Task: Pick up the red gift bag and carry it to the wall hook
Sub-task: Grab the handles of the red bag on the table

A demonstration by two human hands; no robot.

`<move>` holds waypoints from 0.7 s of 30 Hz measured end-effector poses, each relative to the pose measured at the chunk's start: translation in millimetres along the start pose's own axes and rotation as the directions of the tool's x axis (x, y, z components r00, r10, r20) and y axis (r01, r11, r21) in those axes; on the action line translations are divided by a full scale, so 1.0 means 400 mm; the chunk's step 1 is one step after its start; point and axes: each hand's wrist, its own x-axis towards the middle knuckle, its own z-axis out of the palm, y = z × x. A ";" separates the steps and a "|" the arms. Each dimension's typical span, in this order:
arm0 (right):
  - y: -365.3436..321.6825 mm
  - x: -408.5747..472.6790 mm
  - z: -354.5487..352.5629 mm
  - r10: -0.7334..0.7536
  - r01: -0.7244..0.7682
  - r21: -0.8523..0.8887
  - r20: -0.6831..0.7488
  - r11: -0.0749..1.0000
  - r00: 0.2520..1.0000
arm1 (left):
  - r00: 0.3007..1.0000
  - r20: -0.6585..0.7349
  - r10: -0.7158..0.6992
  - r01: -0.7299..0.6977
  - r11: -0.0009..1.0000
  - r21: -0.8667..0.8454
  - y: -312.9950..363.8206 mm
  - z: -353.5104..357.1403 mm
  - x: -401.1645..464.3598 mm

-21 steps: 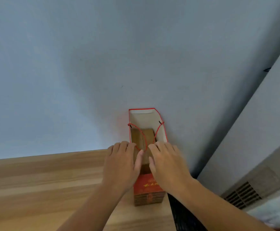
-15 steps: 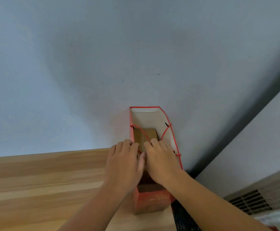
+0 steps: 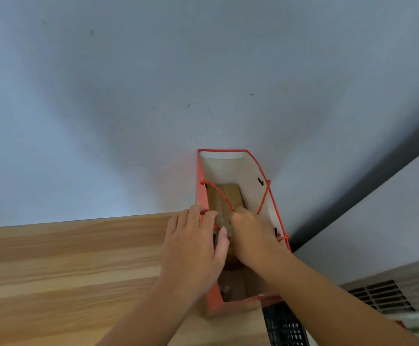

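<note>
Head view, close, steeply down over table edge (image 3: 78, 258)

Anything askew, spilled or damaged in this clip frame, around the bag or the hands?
Nothing stands out. The red gift bag stands upright and open on the wooden table against the wall, rim intact, a brown box inside. The left hand and right hand are at its cord handles. No hook is in view.
</note>
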 end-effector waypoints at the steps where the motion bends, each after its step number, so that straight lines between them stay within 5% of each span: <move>1: -0.006 -0.010 -0.018 0.000 0.000 0.011 0.000 1.000 1.000 | 1.000 -0.006 0.005 -0.005 1.000 0.003 0.000 -0.002 0.000; 8: -0.070 -0.078 -0.204 -0.065 0.065 -0.005 -0.092 0.998 0.994 | 0.999 -0.031 0.031 -0.033 0.998 -0.046 0.022 -0.033 -0.011; 11: -0.109 -0.090 -0.266 -0.059 0.072 0.068 -0.181 0.995 0.982 | 0.995 -0.034 0.089 -0.094 0.972 -0.216 0.059 -0.070 -0.023; 14: -0.149 -0.114 -0.305 -0.017 0.084 0.228 -0.279 0.970 0.960 | 1.000 0.022 0.019 0.000 0.737 -0.676 0.103 -0.116 -0.029; 16: -0.179 -0.149 -0.325 -0.035 0.132 0.285 -0.320 0.949 0.947 | 0.992 0.065 -0.112 0.116 0.549 -0.828 0.110 -0.137 -0.035; 21: -0.226 -0.256 -0.362 -0.126 0.225 0.346 -0.287 0.911 0.950 | 0.977 0.071 -0.202 0.170 0.527 -0.833 0.100 -0.239 -0.120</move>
